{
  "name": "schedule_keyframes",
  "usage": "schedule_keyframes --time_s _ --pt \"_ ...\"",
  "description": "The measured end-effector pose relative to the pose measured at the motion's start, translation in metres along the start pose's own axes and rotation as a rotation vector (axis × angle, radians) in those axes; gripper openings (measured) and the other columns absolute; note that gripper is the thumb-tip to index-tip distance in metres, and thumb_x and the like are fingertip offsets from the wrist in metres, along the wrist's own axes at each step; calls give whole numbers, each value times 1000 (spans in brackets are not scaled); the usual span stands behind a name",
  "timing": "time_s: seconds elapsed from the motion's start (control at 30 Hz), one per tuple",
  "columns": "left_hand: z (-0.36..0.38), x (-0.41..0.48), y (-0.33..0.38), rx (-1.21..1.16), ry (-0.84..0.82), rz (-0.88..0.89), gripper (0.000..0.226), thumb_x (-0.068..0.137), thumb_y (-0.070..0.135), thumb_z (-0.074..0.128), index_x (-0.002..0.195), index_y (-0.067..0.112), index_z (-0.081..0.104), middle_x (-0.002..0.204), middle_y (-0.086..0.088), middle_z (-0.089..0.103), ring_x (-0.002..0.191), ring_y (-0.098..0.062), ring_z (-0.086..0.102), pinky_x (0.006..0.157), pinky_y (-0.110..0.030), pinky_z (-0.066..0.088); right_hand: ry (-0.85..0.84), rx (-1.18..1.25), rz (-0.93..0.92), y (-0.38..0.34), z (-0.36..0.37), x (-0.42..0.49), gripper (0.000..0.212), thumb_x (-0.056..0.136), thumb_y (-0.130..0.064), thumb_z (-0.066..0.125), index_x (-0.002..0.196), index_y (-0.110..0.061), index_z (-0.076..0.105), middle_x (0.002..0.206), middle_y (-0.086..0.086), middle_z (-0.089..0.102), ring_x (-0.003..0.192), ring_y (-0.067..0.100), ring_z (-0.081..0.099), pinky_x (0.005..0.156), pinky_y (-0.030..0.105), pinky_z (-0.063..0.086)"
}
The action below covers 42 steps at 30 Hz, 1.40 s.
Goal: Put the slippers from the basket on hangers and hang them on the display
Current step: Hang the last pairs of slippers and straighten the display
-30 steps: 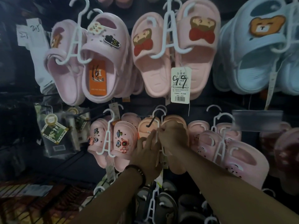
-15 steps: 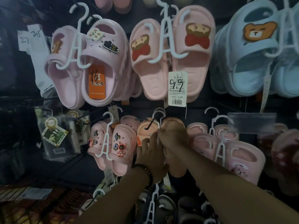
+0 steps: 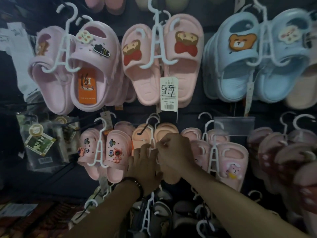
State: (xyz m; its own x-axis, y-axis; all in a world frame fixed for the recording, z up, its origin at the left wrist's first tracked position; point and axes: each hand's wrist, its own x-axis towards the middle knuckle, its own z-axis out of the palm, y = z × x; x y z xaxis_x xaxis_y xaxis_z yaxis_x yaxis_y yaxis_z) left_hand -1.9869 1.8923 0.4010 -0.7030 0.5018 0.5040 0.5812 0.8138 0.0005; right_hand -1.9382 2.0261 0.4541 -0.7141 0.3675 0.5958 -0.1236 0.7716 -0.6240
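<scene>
Peach slippers (image 3: 166,129), a pair already threaded on a white hanger (image 3: 153,125), sit in the middle row of the display (image 3: 192,110), about midway between its left and right edges and just under a hanging price tag (image 3: 169,93).

Head view: the hanger's hook rises above the pair, beside a black peg (image 3: 142,131) that juts out from the display; whether the hook is fully seated on it I cannot tell. The left hand (image 3: 144,164) lies with fairly straight fingers against the left slipper and the hanger stem, pressing, not clasping. The right hand (image 3: 174,152) is curled, its fingertips pinching at the stem over the right slipper. Pink charm clogs (image 3: 116,152) hang just beside on the left.

By my reading this pair is nearly finished: mounted and at its peg, with only settling and letting go left. The basket is out of sight, so how many pairs remain cannot be judged.
</scene>
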Motion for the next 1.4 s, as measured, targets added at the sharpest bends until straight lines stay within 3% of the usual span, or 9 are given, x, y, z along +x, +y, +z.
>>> schedule_keyframes --time_s 0.17,0.27,0.37,0.57,0.7,0.83,1.13,1.3,1.4 --pt "-10 -5 30 -134 63 23 66 79 51 60 139 33 41 136 0 36 120 -29 41 92 -44 44 52 -15 18 30 -48 -23 8 91 -31 71 91 -25 76 84 -8 76 79 9 69 72 28 54" --pt "-9 -5 49 -178 64 91 72 76 54 53 143 28 40 136 -4 35 117 -33 43 91 -46 46 107 -56 28 49 -77 -35 5 93 -33 71 89 -30 68 79 -11 71 71 3 63 62 18 44" --pt "-2 -8 63 -187 49 172 85 78 56 51 154 23 30 144 -8 31 122 -37 40 100 -47 44 199 -65 15 66 -92 -41 13 92 -33 71 92 -26 60 79 -9 68 73 11 64 62 29 44" --pt "3 -13 89 -132 12 335 90 83 55 51 160 37 9 166 -4 4 143 -37 20 107 -53 43 308 -149 30 86 -104 -44 33 92 -45 64 114 -21 59 121 -1 53 96 26 63 74 36 49" --pt "6 -10 103 -121 -16 386 88 87 51 53 161 42 7 170 0 -15 152 -39 1 119 -53 28 309 -219 39 93 -104 -40 30 95 -36 68 122 -26 58 130 -2 55 106 32 65 76 39 49" --pt "12 -6 113 -77 -47 373 87 84 57 41 160 45 1 167 -1 -26 152 -41 -7 123 -55 20 307 -251 42 96 -103 -32 28 99 -37 65 122 -23 60 123 1 65 105 34 66 73 39 46" --pt "25 17 126 -42 -102 357 94 91 51 53 163 27 -2 166 0 -28 154 -39 -12 124 -53 21 305 -366 65 106 -99 -7 29 102 -37 60 110 -10 63 114 10 65 99 36 67 73 41 52" --pt "38 35 130 -78 -131 336 95 91 47 56 163 29 -3 165 4 -29 154 -36 -14 124 -56 21 275 -418 89 120 -97 12 37 102 -38 57 89 -6 70 104 14 66 82 36 67 65 37 50" --pt "41 42 131 -70 -110 329 97 90 48 57 162 30 -5 165 3 -29 154 -35 -15 124 -55 22 280 -385 75 129 -91 22 32 101 -36 55 94 -9 69 95 11 67 77 33 67 66 38 52"
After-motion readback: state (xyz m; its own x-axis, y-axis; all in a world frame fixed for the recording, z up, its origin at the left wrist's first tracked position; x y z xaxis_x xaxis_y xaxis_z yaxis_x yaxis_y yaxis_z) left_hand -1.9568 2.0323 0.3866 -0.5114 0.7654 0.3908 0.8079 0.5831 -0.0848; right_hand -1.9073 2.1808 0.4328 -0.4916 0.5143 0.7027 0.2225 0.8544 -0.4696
